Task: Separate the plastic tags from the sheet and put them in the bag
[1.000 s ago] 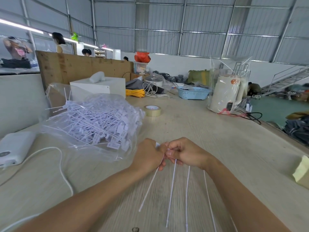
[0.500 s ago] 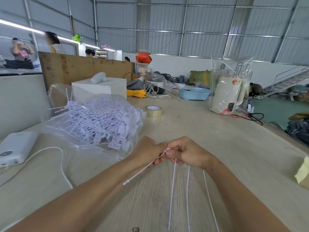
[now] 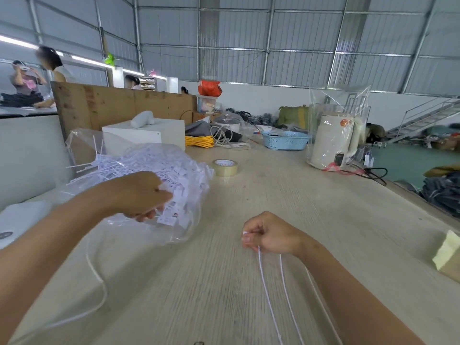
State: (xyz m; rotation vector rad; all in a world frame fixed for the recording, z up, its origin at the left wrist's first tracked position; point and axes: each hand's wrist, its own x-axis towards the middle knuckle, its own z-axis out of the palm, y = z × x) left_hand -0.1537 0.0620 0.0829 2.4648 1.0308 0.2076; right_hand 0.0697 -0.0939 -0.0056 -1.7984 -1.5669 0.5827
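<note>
Near the table's (image 3: 249, 282) left edge, a clear bag (image 3: 189, 220) heaped with white plastic tags (image 3: 174, 168) — the left hand (image 3: 139, 192) reaches into its mouth, fingers curled; whether it grips a tag cannot be told. Toward the table's near edge, the right hand (image 3: 270, 235) pinches the remaining tag strips (image 3: 265, 282) — thin white strands trailing toward the viewer.

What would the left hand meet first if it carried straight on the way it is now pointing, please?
Most likely the clear bag heaped with white tags: the left hand points right into its mouth, fingertips already among the tags. Depth is hard to judge.
</note>
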